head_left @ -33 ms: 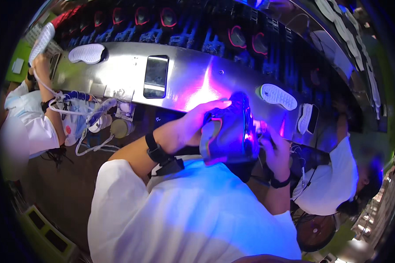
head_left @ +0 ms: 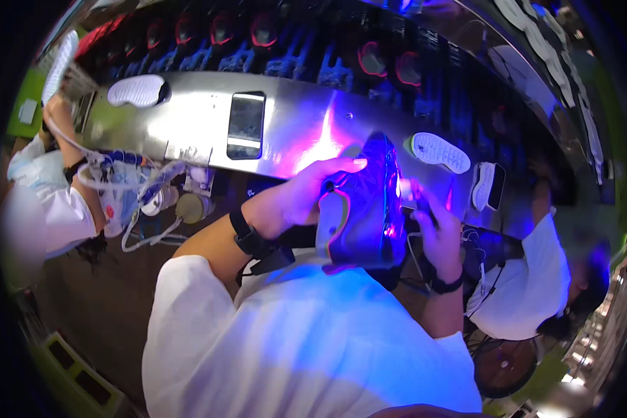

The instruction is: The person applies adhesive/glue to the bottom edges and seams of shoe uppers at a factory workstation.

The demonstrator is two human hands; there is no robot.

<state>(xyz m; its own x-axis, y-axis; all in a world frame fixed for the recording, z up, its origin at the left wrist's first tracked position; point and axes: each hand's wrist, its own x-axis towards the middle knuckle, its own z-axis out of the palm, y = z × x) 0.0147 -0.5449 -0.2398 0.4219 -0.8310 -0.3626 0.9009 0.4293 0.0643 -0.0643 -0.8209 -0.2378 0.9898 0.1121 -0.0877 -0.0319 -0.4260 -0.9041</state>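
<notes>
A dark shoe (head_left: 364, 209), toe pointing away from me, is held above the near edge of the bench under violet light. My left hand (head_left: 305, 189) is closed around its left side, with the thumb lying over the upper. My right hand (head_left: 435, 233) is beside the shoe's right side, fingers bent around a slim tool with a pale tip (head_left: 405, 188). That tip is close to the lower edge of the shoe; whether it touches I cannot tell. Most of the tool is hidden by the fingers and the glare.
On the metal bench (head_left: 285, 132) lie a black phone-like slab (head_left: 246, 125), a white shoe sole (head_left: 441, 152) and another sole (head_left: 138, 91). A further sole (head_left: 483, 187) sits at right. Dark shoes on racks (head_left: 263, 31) line the back. Co-workers (head_left: 52, 188) flank me; hoses (head_left: 136, 230) hang at left.
My right hand has shifted slightly right and down, opening a small gap to the shoe. The shoe has turned a little in my left hand, its heel slightly lower.
</notes>
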